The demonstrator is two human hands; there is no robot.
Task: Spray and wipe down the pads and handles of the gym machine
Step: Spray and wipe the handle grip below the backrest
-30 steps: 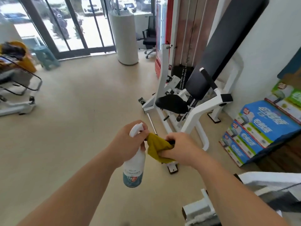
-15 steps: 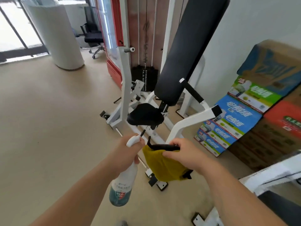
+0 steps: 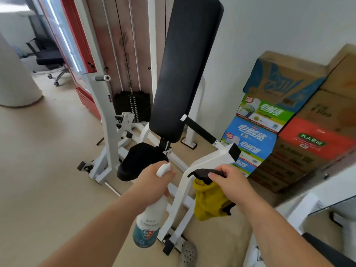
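A white gym machine [image 3: 107,120] stands ahead with a tall black back pad [image 3: 185,66], a black seat pad [image 3: 138,160] below it and a black foam handle [image 3: 200,131] on its right arm. My left hand [image 3: 154,182] grips the neck of a white spray bottle [image 3: 149,224], its nozzle close to the seat pad. My right hand [image 3: 231,183] holds a yellow cloth [image 3: 210,203] with black trim, hanging beside the white frame tube just right of the bottle.
Stacked cardboard drink boxes [image 3: 279,120] stand against the wall on the right. A weight stack [image 3: 133,106] sits behind the machine. Another white machine frame [image 3: 308,209] is at the lower right. A black office chair [image 3: 50,56] and a white column [image 3: 17,79] are at the left.
I have come closer to the machine, which now fills the view. Both hands have risen toward the seat pad, and the cloth hangs open from my right hand.
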